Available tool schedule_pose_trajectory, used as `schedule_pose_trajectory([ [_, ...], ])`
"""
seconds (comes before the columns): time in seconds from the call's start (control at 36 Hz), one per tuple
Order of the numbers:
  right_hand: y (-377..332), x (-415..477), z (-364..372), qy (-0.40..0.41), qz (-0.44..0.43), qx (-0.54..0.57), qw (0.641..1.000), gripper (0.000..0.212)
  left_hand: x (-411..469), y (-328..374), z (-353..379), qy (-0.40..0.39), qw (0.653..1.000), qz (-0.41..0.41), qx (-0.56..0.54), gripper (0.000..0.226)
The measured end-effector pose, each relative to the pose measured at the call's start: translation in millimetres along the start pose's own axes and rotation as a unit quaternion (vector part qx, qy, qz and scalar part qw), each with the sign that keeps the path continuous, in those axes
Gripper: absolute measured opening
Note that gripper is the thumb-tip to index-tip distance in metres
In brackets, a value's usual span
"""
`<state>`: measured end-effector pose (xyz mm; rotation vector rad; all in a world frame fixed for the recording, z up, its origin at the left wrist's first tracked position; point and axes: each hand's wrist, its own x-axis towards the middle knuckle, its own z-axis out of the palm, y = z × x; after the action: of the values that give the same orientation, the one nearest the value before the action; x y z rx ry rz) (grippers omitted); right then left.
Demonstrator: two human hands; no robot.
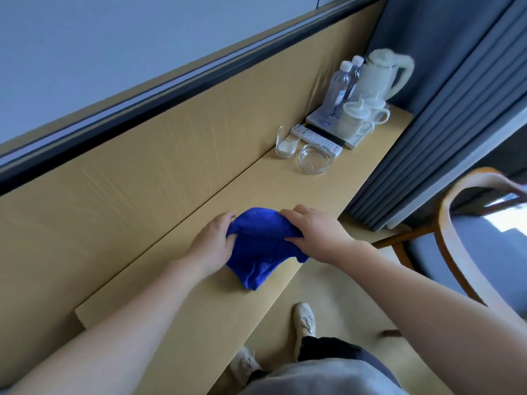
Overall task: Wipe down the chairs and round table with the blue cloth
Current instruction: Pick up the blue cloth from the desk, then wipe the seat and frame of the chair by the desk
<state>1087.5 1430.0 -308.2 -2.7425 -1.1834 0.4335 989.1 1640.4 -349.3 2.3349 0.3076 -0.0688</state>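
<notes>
The blue cloth [261, 246] lay bunched on the pale wooden shelf [176, 283] at the center of the frame, its lower end reaching toward the shelf's front edge. Both hands gripped it at once: the left hand [212, 243] had its fingers curled into the cloth's left side, and the right hand [312, 233] pinched the fabric along its upper right edge, thumb below and fingers over the top. Both bare forearms ran in from the lower corners of the frame. Farther along the shelf, in the upper right, stood a clear glass tumbler [286, 143] and a round glass ashtray [314, 159], side by side, with a white remote control [316, 139] lying just behind them. Beyond the remote sat a white tray [320, 121] carrying 2 water bottles [342, 86], a white kettle [382, 78] and 2 white cups [360, 121]. Grey-blue curtains [445, 109] hung down the right side, ending near the shelf's far end. At the right edge of the frame stood a chair [453, 252] with a curved wooden frame and a blue seat, well apart from the cloth. At the bottom of the frame, pale shoes [305, 319] stood on the light floor [336, 283] below the shelf.
</notes>
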Motion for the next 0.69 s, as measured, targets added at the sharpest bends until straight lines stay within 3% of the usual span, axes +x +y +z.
schedule_pose_trajectory([
  [0.31,35,-76,-51,0.137,0.078,-0.007,0.988,0.051,12,94,-5,-0.026,0.988,0.152,0.019,0.007],
  [0.53,85,-162,-61,0.199,0.141,0.005,0.970,0.051,-14,182,28,-0.117,0.966,0.230,-0.028,0.028],
  [0.69,132,-254,-48,0.206,0.203,0.027,0.957,0.054,-50,263,88,-0.146,0.928,0.340,-0.028,0.037],
])
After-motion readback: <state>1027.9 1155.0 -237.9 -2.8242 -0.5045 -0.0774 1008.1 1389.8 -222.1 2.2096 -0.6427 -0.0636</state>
